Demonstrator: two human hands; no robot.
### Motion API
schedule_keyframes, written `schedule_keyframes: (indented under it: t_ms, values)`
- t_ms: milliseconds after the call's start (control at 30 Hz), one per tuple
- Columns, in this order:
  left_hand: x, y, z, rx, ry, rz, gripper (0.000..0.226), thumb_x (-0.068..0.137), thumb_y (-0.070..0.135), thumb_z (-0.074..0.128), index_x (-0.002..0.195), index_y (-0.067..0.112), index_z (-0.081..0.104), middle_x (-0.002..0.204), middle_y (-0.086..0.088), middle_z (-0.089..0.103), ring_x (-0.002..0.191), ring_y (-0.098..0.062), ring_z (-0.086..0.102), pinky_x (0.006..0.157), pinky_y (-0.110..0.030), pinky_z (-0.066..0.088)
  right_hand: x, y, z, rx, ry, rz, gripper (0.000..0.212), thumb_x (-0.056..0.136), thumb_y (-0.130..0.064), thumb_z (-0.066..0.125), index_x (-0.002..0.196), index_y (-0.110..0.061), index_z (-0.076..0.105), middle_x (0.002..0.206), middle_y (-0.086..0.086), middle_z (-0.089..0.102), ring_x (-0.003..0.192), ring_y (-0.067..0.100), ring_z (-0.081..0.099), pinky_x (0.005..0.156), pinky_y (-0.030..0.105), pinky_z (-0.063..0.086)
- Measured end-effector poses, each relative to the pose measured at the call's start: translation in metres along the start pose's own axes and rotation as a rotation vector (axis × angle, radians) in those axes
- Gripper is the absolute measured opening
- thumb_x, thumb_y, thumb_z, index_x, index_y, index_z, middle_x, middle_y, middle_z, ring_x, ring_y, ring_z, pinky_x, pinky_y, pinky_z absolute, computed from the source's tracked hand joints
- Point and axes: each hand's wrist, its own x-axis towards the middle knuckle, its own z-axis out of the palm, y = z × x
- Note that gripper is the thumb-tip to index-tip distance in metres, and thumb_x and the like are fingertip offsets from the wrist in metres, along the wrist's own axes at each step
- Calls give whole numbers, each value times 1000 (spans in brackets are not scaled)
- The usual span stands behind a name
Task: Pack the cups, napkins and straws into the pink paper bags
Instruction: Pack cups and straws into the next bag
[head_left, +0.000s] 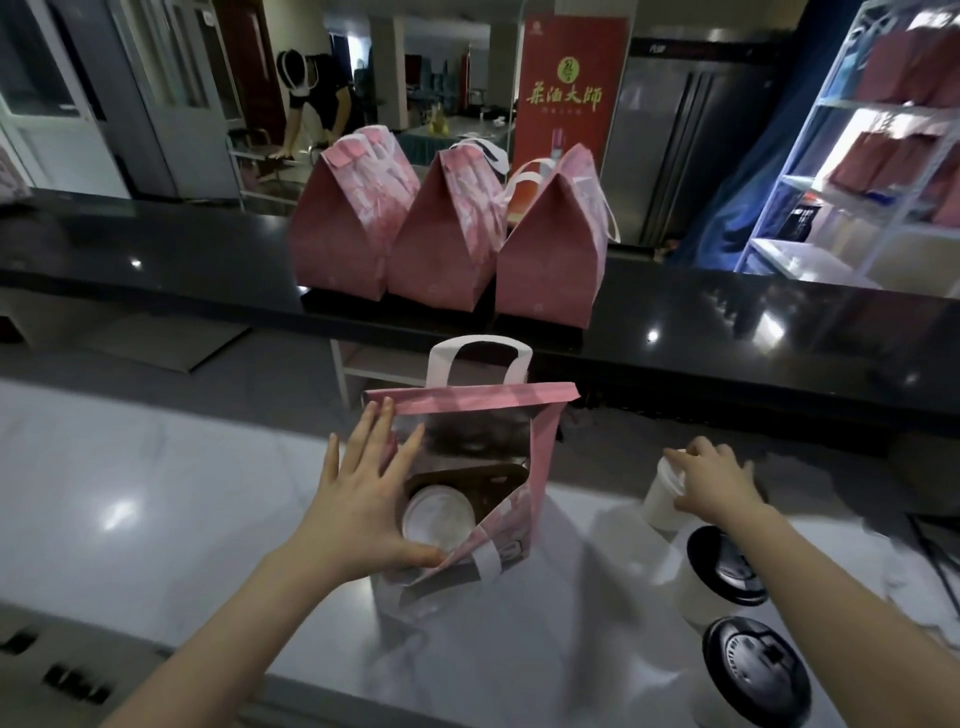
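An open pink paper bag (540, 457) stands on the steel counter in front of me. Inside it a dark cup carrier (493, 486) holds one white-lidded cup (439, 517). My left hand (363, 493) presses flat against the bag's left rim, fingers spread, holding the mouth open. To the right, my right hand (714, 486) grips the top of a white paper cup (662, 499) standing on the counter. Two more white cups with black lids (727, 566) (756, 670) stand nearer to me on the right.
Three closed pink bags (337, 234) (441, 244) (550, 260) stand in a row on the raised black ledge (156, 249) behind the counter. A white shelf rack (852, 156) with more pink bags is at the far right. A person bends over a table in the background.
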Motion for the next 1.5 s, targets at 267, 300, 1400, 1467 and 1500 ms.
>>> schedule_keyframes:
  t_ms: [267, 300, 1400, 1467, 1500]
  values:
    - [-4, 9, -2, 96, -42, -37, 142, 44, 96, 46, 144, 30, -31, 143, -9, -50, 131, -26, -47, 112, -61, -13, 14, 4, 10, 266, -40, -6, 75, 75, -30, 77, 139, -37, 40, 133, 11, 39, 117, 34, 46, 96, 46, 44]
    - [-4, 10, -1, 98, -45, -37, 143, 44, 97, 45, 144, 30, -31, 143, -9, -50, 131, -26, -47, 112, -60, -12, 10, 2, 9, 298, 3, -4, 76, 73, -31, 79, 138, -36, 40, 130, 10, 39, 112, 35, 48, 95, 46, 45]
    - [3, -13, -4, -71, 25, 100, 139, 55, 85, 57, 147, 22, -25, 151, -12, -38, 137, -26, -38, 118, -51, -7, -123, -201, -88, -165, 111, -370, 68, 80, -29, 70, 137, -31, 34, 131, 6, 35, 120, 28, 35, 81, 37, 49]
    - [0, -14, -3, -51, 9, 130, 144, 51, 86, 59, 146, 22, -28, 149, -11, -41, 135, -25, -42, 117, -51, -9, -118, -205, -82, -196, 111, -338, 64, 79, -22, 69, 134, -28, 36, 124, 7, 37, 117, 28, 37, 79, 39, 51]
    - [-1, -14, -3, -48, 3, 142, 144, 50, 87, 58, 146, 23, -28, 148, -10, -43, 134, -25, -43, 117, -52, -9, -115, -208, -78, -202, 120, -327, 64, 79, -18, 68, 133, -26, 36, 123, 7, 38, 116, 28, 38, 77, 38, 51]
